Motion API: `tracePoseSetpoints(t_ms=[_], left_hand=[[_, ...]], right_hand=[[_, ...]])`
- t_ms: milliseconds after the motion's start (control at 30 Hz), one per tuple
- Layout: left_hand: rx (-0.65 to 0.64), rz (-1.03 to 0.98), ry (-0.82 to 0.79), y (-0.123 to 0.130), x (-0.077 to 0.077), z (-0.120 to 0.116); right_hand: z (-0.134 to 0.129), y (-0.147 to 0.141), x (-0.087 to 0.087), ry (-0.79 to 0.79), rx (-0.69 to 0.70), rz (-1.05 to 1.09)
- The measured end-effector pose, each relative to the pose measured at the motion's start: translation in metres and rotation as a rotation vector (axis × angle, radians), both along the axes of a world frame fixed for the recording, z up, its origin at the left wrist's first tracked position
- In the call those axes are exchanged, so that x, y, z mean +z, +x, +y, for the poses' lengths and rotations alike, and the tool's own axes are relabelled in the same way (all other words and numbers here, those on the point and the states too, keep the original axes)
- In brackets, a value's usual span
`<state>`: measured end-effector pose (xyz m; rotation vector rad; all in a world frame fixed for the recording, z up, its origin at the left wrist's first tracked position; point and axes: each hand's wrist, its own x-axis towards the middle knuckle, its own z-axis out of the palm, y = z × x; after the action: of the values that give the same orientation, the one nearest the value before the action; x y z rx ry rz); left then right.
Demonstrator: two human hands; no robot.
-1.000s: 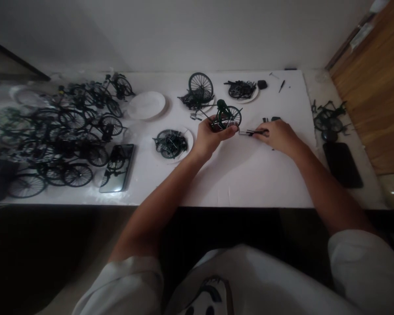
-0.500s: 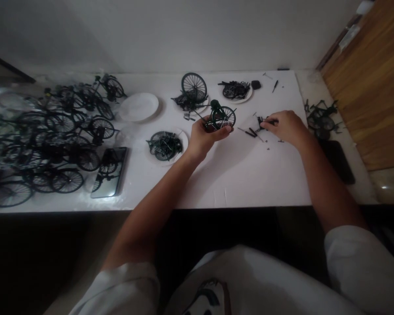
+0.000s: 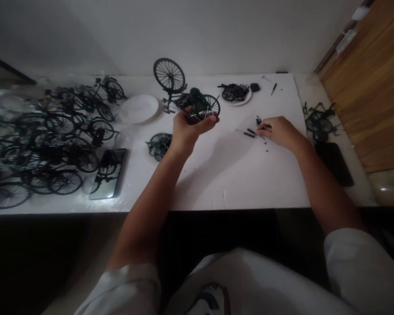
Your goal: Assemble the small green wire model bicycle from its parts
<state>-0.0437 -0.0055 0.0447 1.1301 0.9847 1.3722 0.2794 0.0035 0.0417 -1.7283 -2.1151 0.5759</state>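
Observation:
A small model bicycle (image 3: 169, 75) with spoked wheels is gripped in my left hand (image 3: 192, 129) above the middle of the white table, its larger wheel raised toward the back wall. My right hand (image 3: 277, 131) is low over the table to the right, thumb and fingers pinched together; whatever they hold is too small to make out. Beside its fingertips lie dark-handled tools (image 3: 249, 134), a small dark part (image 3: 258, 119) and tiny bits. Partly behind my left forearm, a pile of green bicycle parts (image 3: 158, 144) shows.
Many model bicycles (image 3: 65, 181) crowd the left side, near a phone (image 3: 110, 175) and a white plate (image 3: 139, 108). At the back, another plate (image 3: 241, 103) bears black parts. To the right are a green model (image 3: 320, 118) and a dark flat object (image 3: 334, 164).
My left hand has moved left and slightly up with the bicycle, whose larger wheel now stands farther left. My right hand has shifted slightly left and down, nearer the tools.

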Motion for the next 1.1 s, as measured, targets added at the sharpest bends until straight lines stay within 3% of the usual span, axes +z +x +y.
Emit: tracePoseSetpoints(t_ms=[200,433,733,933,1100], left_hand=[[0.147,0.003,0.091,-0.018,0.005,0.011],[0.384,-0.052,0.138,-0.046,0.012,0.025],[0.233,0.047,0.193,-0.059,-0.001,0.030],[0.336,0.050,0.156,-0.039,-0.002,0.027],[0.220,0.088,0.100,-0.016,-0.008,0.016]], right_hand=[[-0.003,-0.001,0.005,0.053,-0.010,-0.087],[-0.007,-0.011,0.002,0.055,-0.032,-0.043],[-0.008,-0.024,-0.003,0.013,-0.054,-0.116],[-0.011,-0.024,-0.005,-0.065,0.031,0.048],[-0.010,-0.023,-0.005,-0.065,0.022,-0.021]])
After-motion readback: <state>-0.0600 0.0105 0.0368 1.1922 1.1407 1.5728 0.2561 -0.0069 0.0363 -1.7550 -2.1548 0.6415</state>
